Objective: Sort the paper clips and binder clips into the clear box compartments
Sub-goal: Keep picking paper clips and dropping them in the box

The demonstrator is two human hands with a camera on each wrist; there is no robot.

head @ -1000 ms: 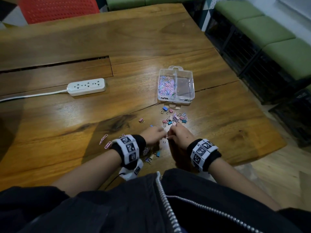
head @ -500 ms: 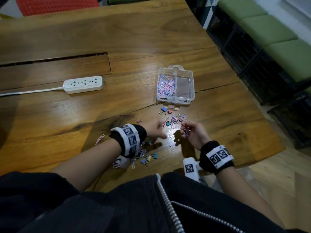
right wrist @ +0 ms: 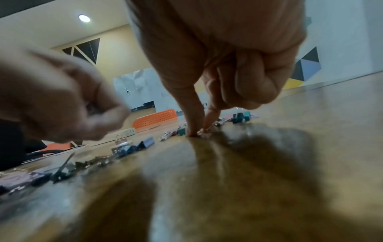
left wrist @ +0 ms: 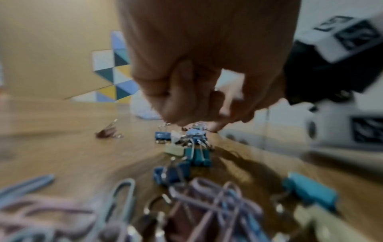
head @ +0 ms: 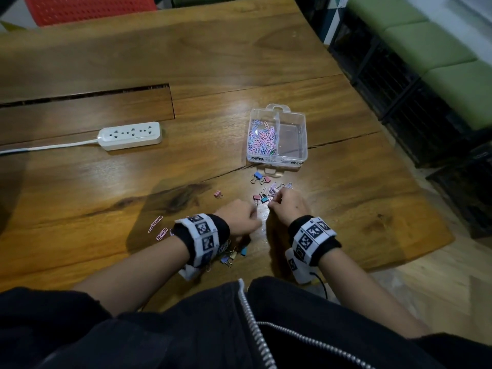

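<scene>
Right hand [head: 288, 206] is down on the pile [head: 269, 191] just in front of the box [head: 303, 134], thumb and forefinger tips [right wrist: 193, 129] on the wood, pinching at something small and metallic; which clip it is, I can't tell. Left hand [head: 241, 217] hovers just beside it, fingers curled in, and whether that grip holds anything I can't tell either.

The box has its left compartment full of paper clips [head: 262, 138]; the right one looks bare. Binder clips [head: 259, 177] lie loose between box and hands, more [head: 230, 255] are by the left wrist, and two pink paper clips [head: 158, 227] sit well off to the left.

The risk: clips here are tangled, so a pinch may drag a neighbour along and land the wrong kind in a compartment. That glossy wood looks slippery; a flat clip could skate away from the fingertips. The far strays are easy to miss.

The surface [head: 106, 62] is wide dark wood, with a slot across it and a crack by the box. A white power strip [head: 130, 135] lies to the left. Beyond are a red chair [head: 87, 8] and green benches [head: 431, 35] on the right.
</scene>
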